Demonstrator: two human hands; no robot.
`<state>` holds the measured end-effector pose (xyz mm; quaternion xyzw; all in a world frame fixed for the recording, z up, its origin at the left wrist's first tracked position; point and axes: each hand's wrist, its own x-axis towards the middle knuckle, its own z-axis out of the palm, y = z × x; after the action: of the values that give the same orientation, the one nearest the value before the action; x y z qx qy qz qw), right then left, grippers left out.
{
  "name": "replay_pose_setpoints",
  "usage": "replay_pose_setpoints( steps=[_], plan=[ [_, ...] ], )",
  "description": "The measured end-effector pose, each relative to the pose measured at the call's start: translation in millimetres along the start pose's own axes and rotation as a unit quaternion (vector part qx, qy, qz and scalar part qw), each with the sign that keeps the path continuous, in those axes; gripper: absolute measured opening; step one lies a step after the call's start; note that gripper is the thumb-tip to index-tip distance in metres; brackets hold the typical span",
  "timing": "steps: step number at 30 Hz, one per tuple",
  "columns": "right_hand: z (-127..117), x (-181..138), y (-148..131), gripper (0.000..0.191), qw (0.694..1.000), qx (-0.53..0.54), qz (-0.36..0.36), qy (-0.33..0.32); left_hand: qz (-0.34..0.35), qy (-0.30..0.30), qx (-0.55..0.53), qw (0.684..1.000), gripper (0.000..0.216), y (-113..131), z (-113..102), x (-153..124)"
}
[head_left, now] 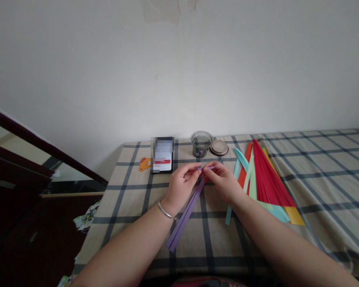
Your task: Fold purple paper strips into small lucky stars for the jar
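Observation:
Purple paper strips (187, 215) hang down from between my two hands onto the checked cloth, their lower ends spread slightly apart. My left hand (182, 181), with a silver bangle at its wrist, pinches the upper end of the purple paper. My right hand (223, 181) pinches it too, fingertips close beside the left ones, and a short purple end shows above them. The exact fold between the fingers is hidden. Just beyond my hands stands a clear plastic cup (201, 145) with a few small purple pieces in it, beside its round lid (219, 148).
A phone (162, 155) lies behind my left hand, next to a bear cutout (144, 164). To the right lie red paper strips (269, 179) over orange, green, blue and yellow ones. A checked cloth (128, 207) covers the table; a wall (179, 79) rises behind it.

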<state>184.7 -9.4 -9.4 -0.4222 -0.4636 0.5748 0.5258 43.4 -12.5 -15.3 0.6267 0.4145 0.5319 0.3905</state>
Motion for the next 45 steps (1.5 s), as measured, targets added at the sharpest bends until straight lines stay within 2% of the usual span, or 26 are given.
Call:
replay_pose_setpoints(
  steps=[9,18,29,37,45],
  plan=[
    [0.4,0.2,-0.4,0.03,0.997,0.052,0.045,0.021,0.033,0.0,0.035,0.999,0.012,2.4,-0.8,0.1],
    [-1.0,-0.8,0.7,0.03,0.992,0.108,0.072,0.012,0.028,-0.01,0.004,1.0,0.012,1.4,-0.6,1.2],
    [-1.2,-1.1,-3.5,0.028,0.982,0.156,0.099,-0.035,0.0,-0.033,-0.046,0.998,0.014,-0.3,-2.2,1.8],
    [-4.4,-1.8,-3.5,0.023,0.966,0.192,0.151,-0.08,-0.012,-0.038,-0.092,0.995,0.012,0.0,-3.4,3.0],
    [-2.9,-2.3,-5.2,0.023,0.968,0.196,0.131,-0.082,-0.004,-0.022,-0.095,0.995,0.013,-1.0,-0.3,1.8]
  ],
)
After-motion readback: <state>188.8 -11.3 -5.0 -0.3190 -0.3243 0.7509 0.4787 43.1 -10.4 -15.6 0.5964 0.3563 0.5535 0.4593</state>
